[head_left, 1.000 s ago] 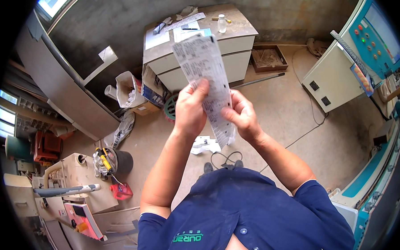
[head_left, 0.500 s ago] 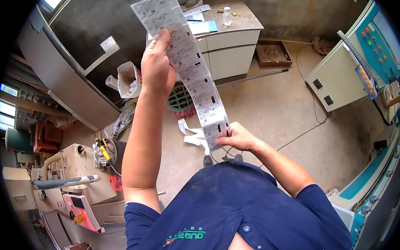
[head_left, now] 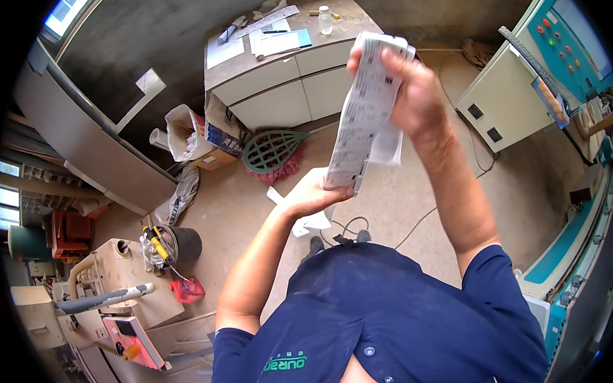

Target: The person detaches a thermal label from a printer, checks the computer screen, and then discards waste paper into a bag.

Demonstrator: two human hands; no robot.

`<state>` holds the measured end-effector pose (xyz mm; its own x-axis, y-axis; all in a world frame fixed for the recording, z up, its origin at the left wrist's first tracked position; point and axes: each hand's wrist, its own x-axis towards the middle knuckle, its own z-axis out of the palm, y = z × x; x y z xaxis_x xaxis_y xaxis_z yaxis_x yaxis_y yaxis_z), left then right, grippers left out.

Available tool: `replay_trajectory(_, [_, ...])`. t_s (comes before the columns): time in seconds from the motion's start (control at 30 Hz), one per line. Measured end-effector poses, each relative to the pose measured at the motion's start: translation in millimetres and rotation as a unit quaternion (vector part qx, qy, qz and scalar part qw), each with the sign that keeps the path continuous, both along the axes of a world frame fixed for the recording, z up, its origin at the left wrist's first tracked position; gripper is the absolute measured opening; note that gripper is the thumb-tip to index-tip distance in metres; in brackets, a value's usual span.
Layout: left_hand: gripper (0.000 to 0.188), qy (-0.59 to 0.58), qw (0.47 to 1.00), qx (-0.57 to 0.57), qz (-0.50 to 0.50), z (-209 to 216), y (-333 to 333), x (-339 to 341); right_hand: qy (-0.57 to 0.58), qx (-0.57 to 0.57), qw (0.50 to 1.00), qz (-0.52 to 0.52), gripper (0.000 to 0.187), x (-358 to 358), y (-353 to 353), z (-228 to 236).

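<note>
A strip of white printed labels (head_left: pixel 366 115) stretches between my two hands, over the floor in front of me. My right hand (head_left: pixel 420 94) grips its upper end, thumb on the face, where several layers bunch together. Lower down, my left hand (head_left: pixel 313 194) pinches the bottom end between thumb and fingers. A folded-back length of the strip (head_left: pixel 387 147) hangs behind, below my right hand. Under my left hand, a loose white paper strip (head_left: pixel 310 222) is visible near the floor; whether it joins the labels is hidden.
A cabinet (head_left: pixel 269 108) at the back bears papers (head_left: pixel 277 43), a pen and a clear bottle (head_left: pixel 325 20). A green plastic lattice (head_left: pixel 270 152), a white waste bag (head_left: pixel 186 133) and a black bucket (head_left: pixel 184 244) stand left. A control cabinet (head_left: pixel 505 101) is at right; a cable (head_left: pixel 418 224) crosses the floor.
My right hand has risen from the strip's lower end to the top, and my left hand has come down to the bottom. The strip now looks shorter and folded, and sits farther right.
</note>
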<state>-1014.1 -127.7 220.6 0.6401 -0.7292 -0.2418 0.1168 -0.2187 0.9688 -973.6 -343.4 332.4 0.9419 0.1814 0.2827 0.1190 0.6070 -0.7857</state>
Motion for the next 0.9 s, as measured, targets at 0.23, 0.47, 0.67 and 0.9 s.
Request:
replay_trajectory(0.23, [0.029, 0.099, 0.995, -0.003, -0.016, -23, 11, -7, -0.095, 0.072, 0.992, -0.035, 0.036, 60, -67, 42])
replay_trajectory(0.47, [0.028, 0.043, 0.990, -0.118, 0.066, 30, 9, 4, 0.130, -0.032, 0.976, -0.169, 0.063, 56, -69, -32])
replay_trajectory(0.67, [0.028, -0.020, 0.979, -0.170, 0.111, 63, 1, 12, 0.236, 0.001, 0.971, -0.023, 0.074, -7, -24, -113])
replay_trajectory(0.9, [0.026, -0.067, 0.963, -0.209, 0.157, 81, -9, 12, 0.097, -0.039, 0.992, -0.066, 0.043, -62, 15, -96])
